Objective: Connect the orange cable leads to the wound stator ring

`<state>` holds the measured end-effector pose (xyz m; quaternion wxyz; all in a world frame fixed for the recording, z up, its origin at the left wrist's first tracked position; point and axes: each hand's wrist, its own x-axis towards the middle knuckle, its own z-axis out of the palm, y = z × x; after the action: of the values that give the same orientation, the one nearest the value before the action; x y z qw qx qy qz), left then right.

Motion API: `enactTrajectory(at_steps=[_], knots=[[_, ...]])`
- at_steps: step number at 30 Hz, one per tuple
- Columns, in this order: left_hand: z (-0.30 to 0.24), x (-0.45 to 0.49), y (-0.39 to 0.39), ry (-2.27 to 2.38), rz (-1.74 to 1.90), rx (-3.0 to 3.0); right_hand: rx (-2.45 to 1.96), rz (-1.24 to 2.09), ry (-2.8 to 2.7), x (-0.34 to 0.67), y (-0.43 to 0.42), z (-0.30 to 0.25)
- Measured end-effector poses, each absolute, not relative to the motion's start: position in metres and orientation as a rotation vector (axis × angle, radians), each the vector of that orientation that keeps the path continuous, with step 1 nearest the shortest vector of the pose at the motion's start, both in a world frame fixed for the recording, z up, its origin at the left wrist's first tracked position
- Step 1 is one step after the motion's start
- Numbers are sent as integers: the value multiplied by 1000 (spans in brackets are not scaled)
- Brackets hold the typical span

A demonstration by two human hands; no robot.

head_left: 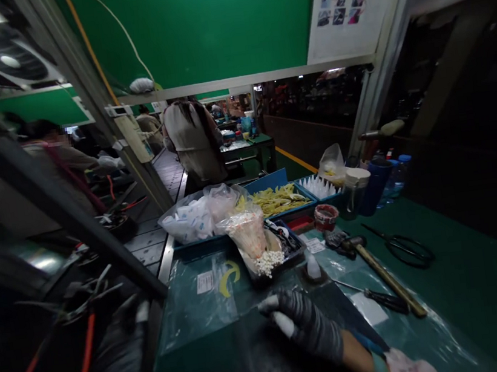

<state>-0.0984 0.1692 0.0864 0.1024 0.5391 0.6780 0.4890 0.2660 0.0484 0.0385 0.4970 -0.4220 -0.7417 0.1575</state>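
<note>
Both my hands wear dark grey gloves with white fingertips. My right hand [304, 324] rests over the green bench [455, 293], fingers curled loosely, with nothing visibly in it. A small white bottle [313, 267] on a dark round base stands just beyond it. My left hand [122, 349] reaches down past the bench's left edge toward a dark fixture with wires [84, 293]; whether it grips anything is unclear. A bag of small white parts [256, 243] spills into a black tray ahead.
A hammer [386, 274], scissors [405, 247], a red tape roll [326, 216] and cups [358, 187] lie to the right. Blue bins hold white bags [197, 217], yellow pieces [277, 198] and white cones [319, 187]. A slanted metal frame bar [79, 220] crosses left. Other workers sit beyond.
</note>
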Motion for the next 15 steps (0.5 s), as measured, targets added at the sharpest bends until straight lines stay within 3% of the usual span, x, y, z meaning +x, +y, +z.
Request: enactTrajectory(at_steps=[9,15], knots=[[38,-90,181,1724,1794,1146,-1032,-68,-1679,290,38,26],[36,-75,177,1577,1878,970,-1033,-33,-1920,319,26,29]])
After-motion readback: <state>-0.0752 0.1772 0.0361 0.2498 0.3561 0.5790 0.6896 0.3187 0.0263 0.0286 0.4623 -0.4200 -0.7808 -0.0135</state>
